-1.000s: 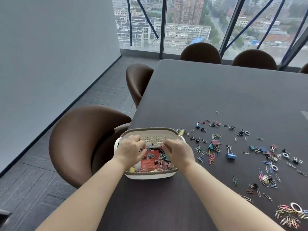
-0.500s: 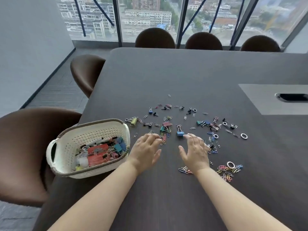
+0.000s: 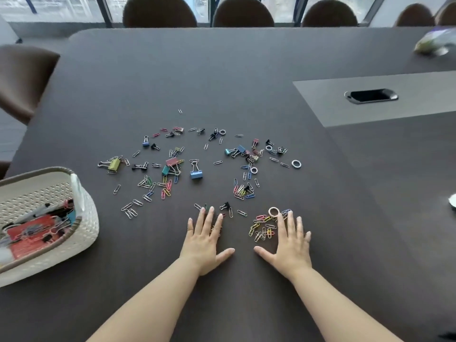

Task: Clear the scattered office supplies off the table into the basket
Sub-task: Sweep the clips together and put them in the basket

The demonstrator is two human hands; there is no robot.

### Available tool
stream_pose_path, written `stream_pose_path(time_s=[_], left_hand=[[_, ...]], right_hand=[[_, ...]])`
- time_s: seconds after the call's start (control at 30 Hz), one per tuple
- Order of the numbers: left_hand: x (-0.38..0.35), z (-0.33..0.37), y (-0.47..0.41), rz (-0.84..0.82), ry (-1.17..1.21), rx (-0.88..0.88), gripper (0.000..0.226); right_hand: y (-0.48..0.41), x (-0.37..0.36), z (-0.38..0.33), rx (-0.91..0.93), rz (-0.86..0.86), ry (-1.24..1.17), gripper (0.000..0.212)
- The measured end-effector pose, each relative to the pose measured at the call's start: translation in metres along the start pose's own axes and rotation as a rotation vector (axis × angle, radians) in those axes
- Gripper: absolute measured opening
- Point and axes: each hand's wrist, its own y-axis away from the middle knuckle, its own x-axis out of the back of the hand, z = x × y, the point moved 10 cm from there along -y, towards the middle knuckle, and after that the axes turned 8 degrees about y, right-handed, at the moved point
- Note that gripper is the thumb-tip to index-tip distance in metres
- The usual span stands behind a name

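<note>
Coloured paper clips, binder clips and small rings lie scattered over the dark table. A blue binder clip stands near the middle of the scatter, and a yellow-green binder clip lies further left. My left hand rests flat, fingers spread, with a few clips under its fingertips. My right hand also lies flat beside a heap of coloured paper clips, with a white ring at its fingertips. The cream basket at the left edge holds clips and red items.
Brown chairs line the left and far sides of the table. A grey inset panel with a black cable slot sits at the right. A blurred shiny object lies at the far right corner.
Both hands left the basket and moved right and nearer to me, and now lie flat on the table at the near edge of the scatter. The view swung right, so the basket sits at the left edge.
</note>
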Motion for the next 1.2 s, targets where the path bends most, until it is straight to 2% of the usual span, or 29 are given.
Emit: stream_pose_path(time_s=[0.2,0.37,0.47,0.77,0.93,1.03,1.13,1.2], left_hand=[[0.012,-0.004,-0.031,0.049,0.028,0.110,0.106],[0.024,-0.007,-0.053,0.081,0.030,0.158,0.094],[0.029,-0.008,-0.067,0.102,0.012,0.175,0.096],[0.066,-0.037,-0.132,0.167,0.048,0.312,0.100],[0.078,-0.026,-0.162,0.196,0.004,0.175,0.101],[0.085,-0.015,-0.170,0.213,0.024,0.061,0.097],[0.094,-0.006,-0.168,0.317,0.069,-0.036,0.086],[0.102,-0.003,-0.167,0.389,0.024,-0.062,0.079]], right_hand=[[-0.036,0.003,-0.007,0.071,-0.009,-0.005,0.116],[-0.067,0.014,-0.022,0.187,-0.021,0.024,0.108],[-0.085,0.021,-0.026,0.228,-0.003,0.036,0.106],[-0.169,0.054,0.002,0.066,0.056,0.017,0.119],[-0.195,0.058,-0.003,0.070,0.056,-0.017,0.116],[-0.201,0.064,-0.012,0.150,0.102,-0.056,0.110],[-0.197,0.075,-0.024,0.289,0.182,-0.184,0.102],[-0.199,0.084,-0.022,0.287,0.269,-0.187,0.104]])
